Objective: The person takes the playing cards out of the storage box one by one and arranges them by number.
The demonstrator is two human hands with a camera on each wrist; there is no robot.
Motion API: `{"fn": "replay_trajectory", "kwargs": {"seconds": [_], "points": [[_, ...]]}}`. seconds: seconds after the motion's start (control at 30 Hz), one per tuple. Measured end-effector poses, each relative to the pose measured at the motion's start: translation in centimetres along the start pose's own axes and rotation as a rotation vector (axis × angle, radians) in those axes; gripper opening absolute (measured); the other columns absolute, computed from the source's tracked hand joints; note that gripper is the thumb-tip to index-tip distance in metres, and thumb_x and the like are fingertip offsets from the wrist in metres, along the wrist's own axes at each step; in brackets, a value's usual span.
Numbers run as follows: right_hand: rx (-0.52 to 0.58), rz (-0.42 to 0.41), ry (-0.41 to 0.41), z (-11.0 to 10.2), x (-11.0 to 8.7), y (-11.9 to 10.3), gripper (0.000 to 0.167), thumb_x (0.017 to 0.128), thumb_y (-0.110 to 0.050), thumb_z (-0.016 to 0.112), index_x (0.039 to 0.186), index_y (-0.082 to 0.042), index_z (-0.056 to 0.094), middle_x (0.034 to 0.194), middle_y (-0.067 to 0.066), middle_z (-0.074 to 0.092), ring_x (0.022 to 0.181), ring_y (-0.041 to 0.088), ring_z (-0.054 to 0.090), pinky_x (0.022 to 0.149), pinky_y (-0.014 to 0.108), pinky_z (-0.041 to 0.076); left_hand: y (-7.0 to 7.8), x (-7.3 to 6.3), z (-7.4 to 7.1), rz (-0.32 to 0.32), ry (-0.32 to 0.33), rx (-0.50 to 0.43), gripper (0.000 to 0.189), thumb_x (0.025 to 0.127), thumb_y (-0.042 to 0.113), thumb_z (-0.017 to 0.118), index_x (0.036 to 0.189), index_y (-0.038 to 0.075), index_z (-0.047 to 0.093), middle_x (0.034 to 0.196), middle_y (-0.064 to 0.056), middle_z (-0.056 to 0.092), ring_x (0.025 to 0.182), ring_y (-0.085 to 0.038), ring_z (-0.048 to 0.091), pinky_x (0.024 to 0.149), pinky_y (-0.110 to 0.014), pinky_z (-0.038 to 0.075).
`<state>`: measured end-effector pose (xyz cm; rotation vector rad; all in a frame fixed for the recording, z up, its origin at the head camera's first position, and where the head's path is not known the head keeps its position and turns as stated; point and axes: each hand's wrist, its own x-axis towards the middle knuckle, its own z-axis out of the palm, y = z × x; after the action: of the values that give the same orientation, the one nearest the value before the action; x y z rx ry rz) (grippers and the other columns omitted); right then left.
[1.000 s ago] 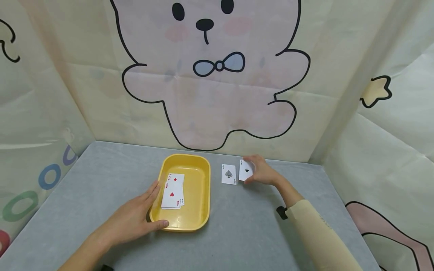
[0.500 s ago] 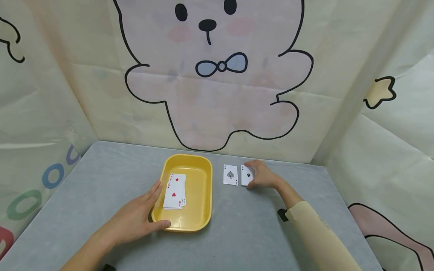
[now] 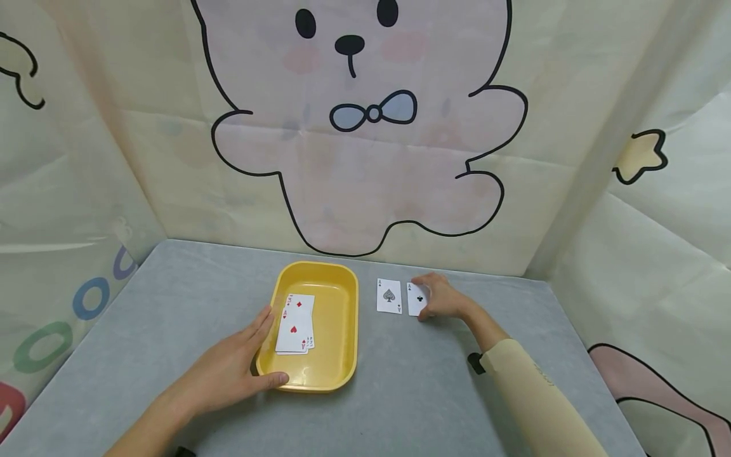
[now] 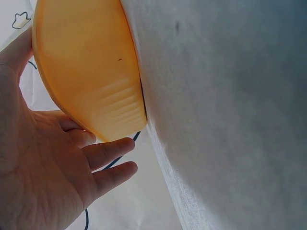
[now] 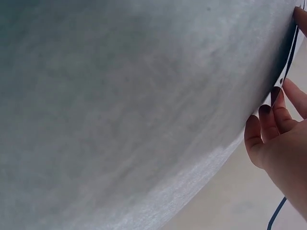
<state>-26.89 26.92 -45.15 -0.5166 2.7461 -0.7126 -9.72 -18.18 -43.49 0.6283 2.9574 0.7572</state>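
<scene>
My left hand (image 3: pixel 240 355) rests at the near left side of a yellow tray (image 3: pixel 334 343), thumb over the front rim and fingers fairly straight along the left rim. Inside the tray lie overlapping playing cards with red pips (image 3: pixel 294 333), the ace of hearts on top. To the tray's right, an ace of spades (image 3: pixel 389 296) lies face up on the table. Just beside it my right hand (image 3: pixel 445 297) pinches an ace of clubs (image 3: pixel 415 299) by its far and near edges; the hand hides the card's right part. The right wrist view shows this card edge-on, close over the cloth.
A grey cloth (image 3: pixel 400 393) covers the table. Behind it hangs a pale curtain (image 3: pixel 365 184) printed with a cartoon bear, meeting the table's back edge a little beyond the cards. Similar fabric walls stand left and right.
My right hand has brought the ace of clubs slightly nearer and down, level with the ace of spades. The left hand and the tray have stayed put; the head view has shifted slightly.
</scene>
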Motion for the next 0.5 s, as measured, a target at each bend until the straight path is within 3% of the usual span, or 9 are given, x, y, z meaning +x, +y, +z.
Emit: {"fn": "replay_trajectory", "kwargs": {"seconds": [0.5], "points": [[0.038,0.031,-0.015,-0.63,-0.28,-0.22,0.092,0.065,-0.010,0.091,0.148,0.004,0.053,0.152,0.026,0.048,0.141,0.045,0.037,0.118,0.062,0.029,0.05,0.01,-0.10,-0.015,-0.015,-0.010,0.112,0.087,0.071,0.072,0.166,0.006,0.028,0.172,-0.012,0.026,0.142,-0.039,0.049,0.107,-0.057,0.047]]}}
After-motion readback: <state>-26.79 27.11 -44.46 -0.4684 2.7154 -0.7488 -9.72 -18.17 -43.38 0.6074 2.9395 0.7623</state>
